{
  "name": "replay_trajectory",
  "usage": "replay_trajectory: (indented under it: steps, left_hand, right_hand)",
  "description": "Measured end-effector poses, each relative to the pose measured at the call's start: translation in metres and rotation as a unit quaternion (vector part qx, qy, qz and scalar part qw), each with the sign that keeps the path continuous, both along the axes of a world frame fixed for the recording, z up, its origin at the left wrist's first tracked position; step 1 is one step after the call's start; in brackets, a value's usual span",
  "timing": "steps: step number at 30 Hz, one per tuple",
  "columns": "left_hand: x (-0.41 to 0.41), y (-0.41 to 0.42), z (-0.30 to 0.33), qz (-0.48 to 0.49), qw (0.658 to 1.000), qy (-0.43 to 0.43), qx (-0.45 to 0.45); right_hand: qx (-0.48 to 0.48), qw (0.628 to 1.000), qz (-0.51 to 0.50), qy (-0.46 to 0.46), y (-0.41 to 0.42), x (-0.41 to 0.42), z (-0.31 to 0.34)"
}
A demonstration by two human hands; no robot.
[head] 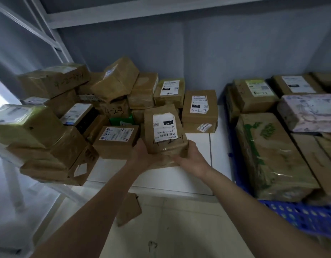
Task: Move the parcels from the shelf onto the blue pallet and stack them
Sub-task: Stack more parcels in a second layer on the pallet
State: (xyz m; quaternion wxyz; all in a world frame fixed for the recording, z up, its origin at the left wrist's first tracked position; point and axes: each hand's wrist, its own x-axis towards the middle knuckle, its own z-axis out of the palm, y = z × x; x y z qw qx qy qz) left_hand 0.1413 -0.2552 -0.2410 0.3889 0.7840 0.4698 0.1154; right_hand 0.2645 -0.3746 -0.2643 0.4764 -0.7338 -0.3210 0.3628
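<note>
A brown taped parcel [163,131] with a white "070" label sits between my hands, in front of the pile on the white shelf [196,175]. My left hand [142,155] grips its left lower corner, and my right hand [193,159] holds its right lower side. Whether the parcel's far end still rests on the shelf I cannot tell. To the right lies the blue pallet [302,216], loaded with several parcels, among them a large box with green print [270,155].
Several brown parcels are heaped on the shelf's left and back, one labelled "3-1-17" [199,110]. A metal shelf frame [55,43] rises at the left. A flat brown packet [128,209] lies on the tiled floor below the shelf edge.
</note>
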Motion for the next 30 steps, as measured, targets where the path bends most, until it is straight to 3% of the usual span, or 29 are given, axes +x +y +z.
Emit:
replay_trajectory:
  steps: [5, 8, 12, 16, 23, 30]
  left_hand:
    - [0.019, -0.022, 0.001, -0.156, 0.982, 0.104, -0.014]
    - [0.028, -0.017, 0.004, -0.129, 0.984, 0.118, -0.024]
    - [0.033, 0.003, 0.016, -0.055, 0.976, 0.172, 0.125]
    - [0.041, 0.019, 0.036, -0.065, 0.968, 0.169, 0.176]
    - [0.071, 0.064, 0.018, -0.092, 0.984, 0.129, 0.082]
    - [0.068, 0.069, 0.014, -0.062, 0.982, 0.155, 0.084]
  right_hand:
    - [-0.016, 0.992, -0.124, 0.008, -0.018, 0.013, -0.002]
    - [0.0, 0.988, -0.155, 0.02, -0.022, 0.021, -0.015]
    - [0.026, 0.982, -0.18, 0.043, -0.023, 0.022, -0.02]
    - [0.002, 0.98, -0.185, 0.08, -0.019, 0.011, -0.016]
    - [0.007, 0.959, -0.236, 0.159, -0.013, 0.006, -0.017]
    - [0.083, 0.943, -0.243, 0.213, -0.004, 0.005, -0.016]
